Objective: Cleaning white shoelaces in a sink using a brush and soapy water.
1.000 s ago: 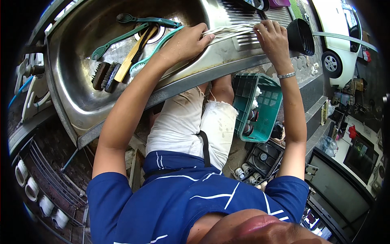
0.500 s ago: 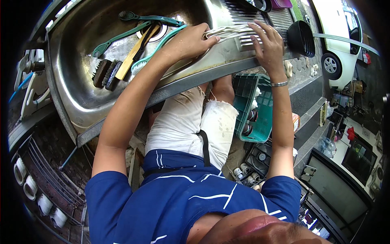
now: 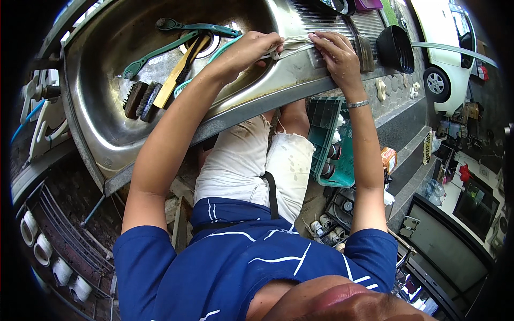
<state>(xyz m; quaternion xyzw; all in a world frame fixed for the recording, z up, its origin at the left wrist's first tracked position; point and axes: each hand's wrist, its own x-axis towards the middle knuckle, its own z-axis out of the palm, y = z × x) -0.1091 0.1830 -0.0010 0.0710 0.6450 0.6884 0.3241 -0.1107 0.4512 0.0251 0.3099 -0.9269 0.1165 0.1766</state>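
Observation:
A bundle of white shoelaces (image 3: 296, 45) is stretched between my two hands over the right edge of the sink basin. My left hand (image 3: 243, 53) is closed on the bundle's left end, its fingers curled. At the other end, my right hand (image 3: 338, 58) pinches the laces between thumb and fingers above the ribbed drainboard (image 3: 321, 28). Below and left of my left hand, in the metal sink (image 3: 101, 69), lie a teal-handled brush (image 3: 160, 52), a wooden-handled brush (image 3: 176, 75) and a dark bristled brush (image 3: 135, 100).
A black container (image 3: 395, 49) stands on the drainboard's right end, with a pale hose beside it. Under the sink's front edge is a green crate (image 3: 342, 155) with shoes inside. White shoes (image 3: 61, 271) hang on a rack at lower left. A white car (image 3: 440, 53) is parked at upper right.
My right hand has come down from open fingers over the laces to a pinch on them. The loose strands are now gathered into a tighter bundle. My left hand has curled further.

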